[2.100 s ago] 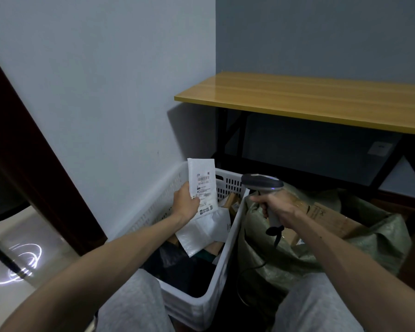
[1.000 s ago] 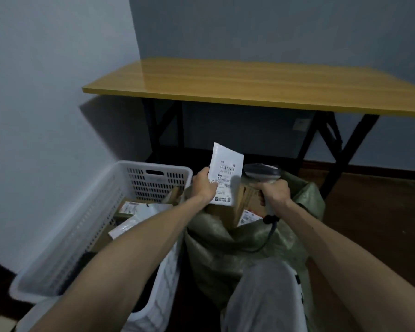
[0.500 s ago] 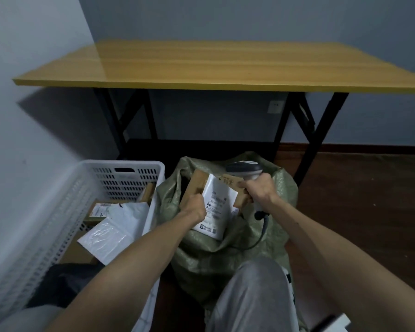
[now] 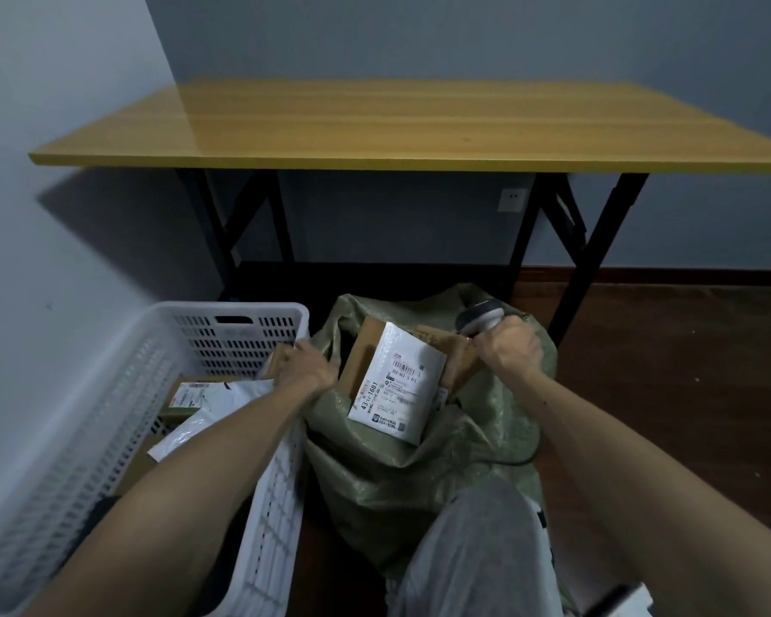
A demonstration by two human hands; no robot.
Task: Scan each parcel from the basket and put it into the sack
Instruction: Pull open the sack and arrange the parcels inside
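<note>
The white parcel (image 4: 397, 385) is a flat padded mailer with a printed barcode label facing up. It lies in the mouth of the green sack (image 4: 419, 465), leaning on brown boxes (image 4: 363, 354), its long axis tilted from lower left to upper right. Half a second ago the left hand (image 4: 306, 367) gripped it; now that hand has let go and reaches over the white basket (image 4: 259, 325), its fingers hidden. The right hand (image 4: 510, 349) is closed around the scanner (image 4: 479, 318).

Both arms outstretched, left hand (image 4: 306, 367) loose, right hand (image 4: 510, 349) fisted
</note>
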